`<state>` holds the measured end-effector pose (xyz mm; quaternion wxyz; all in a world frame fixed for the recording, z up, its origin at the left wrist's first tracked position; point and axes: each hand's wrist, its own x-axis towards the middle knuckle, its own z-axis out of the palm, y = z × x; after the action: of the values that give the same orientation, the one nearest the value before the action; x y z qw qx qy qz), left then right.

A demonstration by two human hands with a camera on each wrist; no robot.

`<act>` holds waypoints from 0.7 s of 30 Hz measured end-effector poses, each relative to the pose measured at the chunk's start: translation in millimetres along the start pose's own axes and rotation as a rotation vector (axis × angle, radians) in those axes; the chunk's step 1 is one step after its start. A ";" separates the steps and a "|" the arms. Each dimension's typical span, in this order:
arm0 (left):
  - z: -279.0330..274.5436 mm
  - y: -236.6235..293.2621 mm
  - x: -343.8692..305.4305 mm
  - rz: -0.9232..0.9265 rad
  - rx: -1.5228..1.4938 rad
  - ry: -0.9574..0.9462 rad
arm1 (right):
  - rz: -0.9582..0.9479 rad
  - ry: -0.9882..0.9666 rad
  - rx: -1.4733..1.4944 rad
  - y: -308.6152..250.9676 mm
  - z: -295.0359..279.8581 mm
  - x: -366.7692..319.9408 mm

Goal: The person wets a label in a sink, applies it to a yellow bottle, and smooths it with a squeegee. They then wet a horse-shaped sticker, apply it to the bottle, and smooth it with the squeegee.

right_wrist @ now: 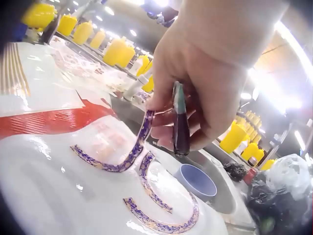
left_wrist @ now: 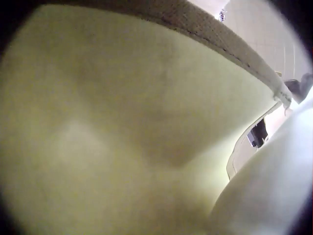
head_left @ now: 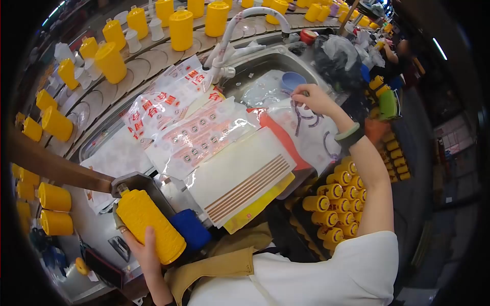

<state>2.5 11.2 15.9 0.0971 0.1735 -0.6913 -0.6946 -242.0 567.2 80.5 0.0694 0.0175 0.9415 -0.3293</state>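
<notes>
My left hand [head_left: 144,250] holds a yellow bottle [head_left: 151,224] with a textured surface, tilted, its clear neck near a grey metal fitting at the end of a brown bar. My right hand [head_left: 315,100] is over the front of the sink. Its fingertips pinch one end of a curved purple-and-gold patterned strip [right_wrist: 139,147]. A slim dark tool with a pale green end [right_wrist: 181,129] sits within the same hand. More patterned strips [right_wrist: 164,226] lie below on a wet white sheet [right_wrist: 29,171]. In the left wrist view, pale cloth [left_wrist: 122,122] hides the hand.
Printed sheets [head_left: 191,137] and a striped sheet [head_left: 245,176] cover the worktop beside a metal sink with a white faucet [head_left: 219,56]. A blue bowl [head_left: 293,80] stands in the sink. Yellow bottles line a conveyor [head_left: 148,58] behind; several more fill a crate at right.
</notes>
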 end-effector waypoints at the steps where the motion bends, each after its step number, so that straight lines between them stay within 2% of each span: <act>1: -0.4 1.3 -0.4 -0.008 0.003 -0.014 | 0.024 0.011 0.095 -1.9 2.1 2.0; 3: 1.6 3.1 -0.5 -0.012 0.001 -0.021 | 0.007 0.018 0.081 -11.1 2.0 5.6; 5: 4.0 4.2 -0.7 0.033 0.048 -0.011 | 0.022 0.134 0.108 -25.8 5.5 11.6; 6: 3.5 3.8 -0.6 0.034 0.046 -0.004 | 0.016 0.131 0.106 -30.8 9.4 19.2; 8: 1.6 4.0 -0.3 0.010 0.043 -0.037 | -0.047 0.371 0.099 -38.3 21.0 42.6; 9: 2.1 4.8 0.1 0.012 0.043 -0.030 | -0.053 0.368 0.101 -40.3 29.8 54.1; 11: 5.7 8.5 0.7 -0.018 -0.023 -0.025 | -0.200 0.473 -0.100 -37.7 55.0 81.5; 13: 6.2 8.7 1.0 -0.012 -0.031 -0.030 | -0.278 0.453 -0.111 -13.0 92.4 116.6; 15: 7.4 10.1 0.8 -0.010 -0.037 -0.027 | -0.137 0.124 -0.499 -4.5 123.9 144.8; 16: 8.8 11.7 0.8 0.002 -0.017 -0.034 | -0.154 0.115 -0.494 -7.9 132.8 149.2; 18: 9.4 14.3 1.4 -0.020 -0.028 -0.049 | 0.082 -0.231 -0.733 -15.5 149.5 152.0; 19: 10.5 14.8 2.1 -0.019 -0.024 -0.035 | 0.068 -0.237 -0.731 -15.7 151.1 158.3; 21: 14.6 17.5 2.1 -0.042 -0.137 -0.069 | -0.159 -0.130 -0.635 -8.6 145.4 166.8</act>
<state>-6.7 23.5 32.8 0.0703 0.1570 -0.6414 -0.7477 -390.4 467.9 -50.4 0.1055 -0.0998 0.9891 -0.0242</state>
